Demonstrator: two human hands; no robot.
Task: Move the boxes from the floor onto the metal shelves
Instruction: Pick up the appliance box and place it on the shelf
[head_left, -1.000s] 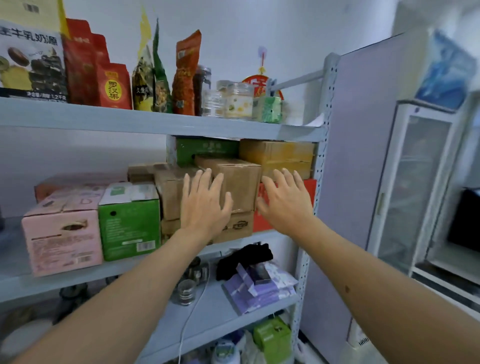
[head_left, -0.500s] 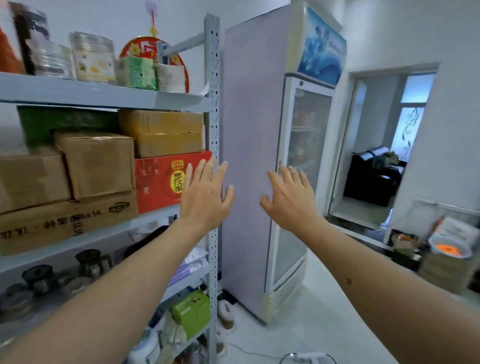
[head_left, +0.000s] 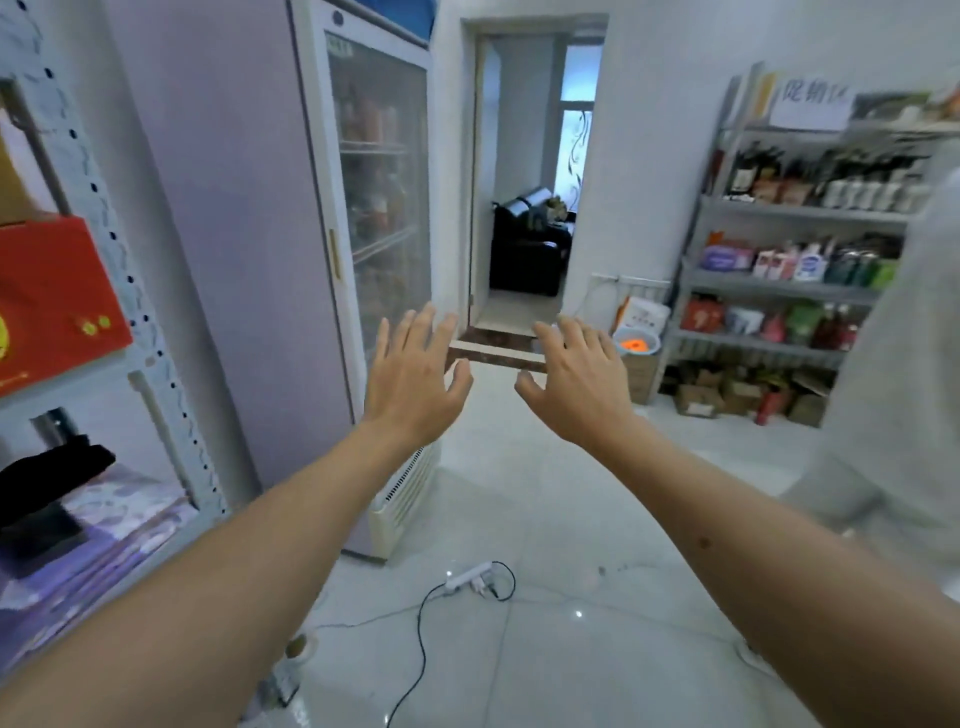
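Boxes (head_left: 698, 400) sit far across the floor (head_left: 545, 519); left hand (head_left: 413, 384) and right hand (head_left: 579, 384), fingers spread and empty, risk tripping on the cable (head_left: 415, 649)

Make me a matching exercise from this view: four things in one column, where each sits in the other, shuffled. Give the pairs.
Things:
1. red box
2. power strip
3. fridge
4. orange-filled bowl

Places:
A. on the floor tiles, cord trailing
B. right of the doorway, by the far shelves
C. on the left metal shelf
D. between the left shelf and the doorway

Pairs: 1-C, 2-A, 3-D, 4-B
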